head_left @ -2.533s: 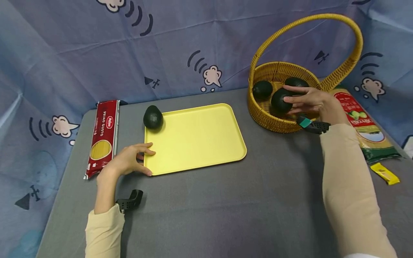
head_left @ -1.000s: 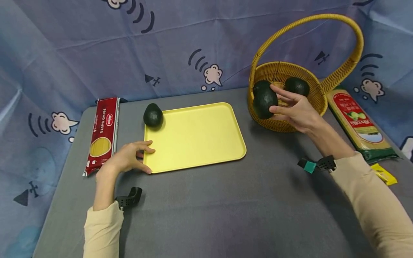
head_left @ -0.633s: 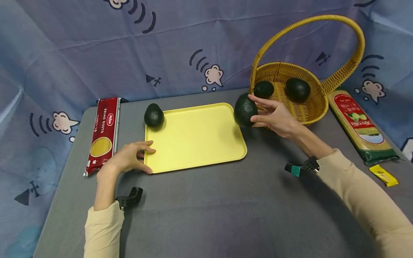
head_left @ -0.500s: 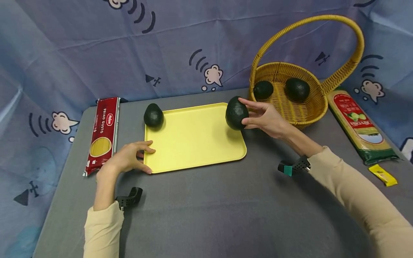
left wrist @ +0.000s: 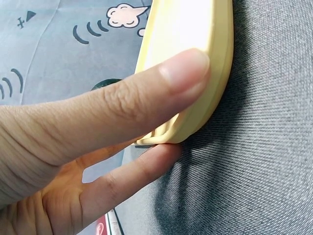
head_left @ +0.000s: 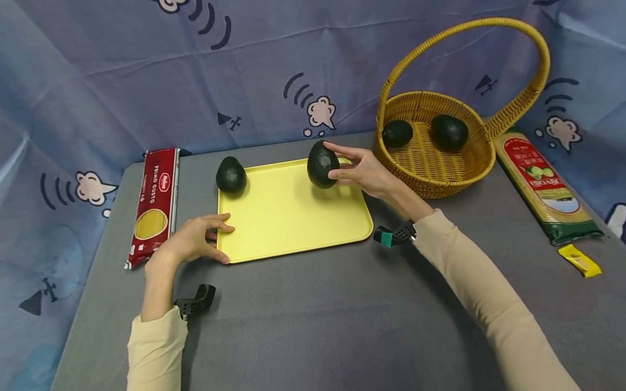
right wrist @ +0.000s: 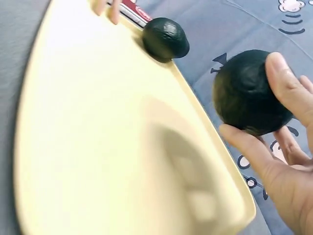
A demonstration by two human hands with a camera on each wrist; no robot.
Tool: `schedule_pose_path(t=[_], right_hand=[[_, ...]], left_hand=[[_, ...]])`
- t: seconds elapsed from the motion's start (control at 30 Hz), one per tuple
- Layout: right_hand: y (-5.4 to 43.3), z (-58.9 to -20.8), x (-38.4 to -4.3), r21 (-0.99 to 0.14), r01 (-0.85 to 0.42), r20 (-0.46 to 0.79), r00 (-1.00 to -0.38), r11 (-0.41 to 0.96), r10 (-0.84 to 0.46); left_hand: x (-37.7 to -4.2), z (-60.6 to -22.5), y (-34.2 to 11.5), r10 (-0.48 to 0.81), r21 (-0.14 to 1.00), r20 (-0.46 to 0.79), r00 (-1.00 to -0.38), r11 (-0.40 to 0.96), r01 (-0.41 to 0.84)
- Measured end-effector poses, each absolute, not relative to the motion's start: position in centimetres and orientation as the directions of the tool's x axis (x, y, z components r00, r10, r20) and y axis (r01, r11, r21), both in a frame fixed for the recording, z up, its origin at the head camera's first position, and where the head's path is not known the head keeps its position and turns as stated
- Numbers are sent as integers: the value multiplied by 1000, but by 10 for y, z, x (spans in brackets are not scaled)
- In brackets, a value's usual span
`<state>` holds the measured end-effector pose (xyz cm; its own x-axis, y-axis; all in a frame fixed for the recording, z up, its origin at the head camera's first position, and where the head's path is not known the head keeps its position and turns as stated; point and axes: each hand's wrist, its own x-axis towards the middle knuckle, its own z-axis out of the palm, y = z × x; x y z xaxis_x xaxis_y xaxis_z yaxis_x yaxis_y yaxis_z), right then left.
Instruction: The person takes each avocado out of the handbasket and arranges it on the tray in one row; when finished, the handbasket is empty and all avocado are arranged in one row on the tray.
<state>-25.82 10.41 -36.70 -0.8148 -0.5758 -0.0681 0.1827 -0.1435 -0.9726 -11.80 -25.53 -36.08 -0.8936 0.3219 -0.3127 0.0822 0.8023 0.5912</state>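
My right hand (head_left: 359, 172) pinches a dark green avocado (head_left: 321, 165) between thumb and fingers, above the back right part of the yellow tray (head_left: 286, 222). The right wrist view shows this avocado (right wrist: 250, 93) apart from the tray, its shadow falling on the tray. A second avocado (head_left: 231, 176) rests at the tray's back left corner. With thumb and fingers, my left hand (head_left: 195, 239) holds the tray's front left corner; in the left wrist view the thumb (left wrist: 142, 98) lies across the rim and a finger touches below it. Two more avocados (head_left: 449, 132) lie in the wicker basket (head_left: 437, 187).
The basket's tall handle (head_left: 464, 24) arches up at the back right. A red spaghetti pack (head_left: 155, 203) lies left of the tray. Right of the basket are a rice bag (head_left: 548, 187) and a small yellow packet (head_left: 580, 260). A patterned cloth (head_left: 274, 70) hangs behind the table.
My right hand has lifted an avocado out of the basket and carried it left, over the tray. The left hand has stayed at the tray's corner.
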Motion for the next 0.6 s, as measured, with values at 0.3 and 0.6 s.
schedule_pose_path(t=[0.3, 0.6], right_hand=[[80, -375, -277, -978, 197, -120, -793, -65, -597], [58, -381, -294, -980, 199, -153, -764, -4, -627]], left_hand=[[-117, -358, -253, 324, 597, -308, -895, 798, 84], [-117, -359, -254, 319, 598, -316, -894, 798, 74]])
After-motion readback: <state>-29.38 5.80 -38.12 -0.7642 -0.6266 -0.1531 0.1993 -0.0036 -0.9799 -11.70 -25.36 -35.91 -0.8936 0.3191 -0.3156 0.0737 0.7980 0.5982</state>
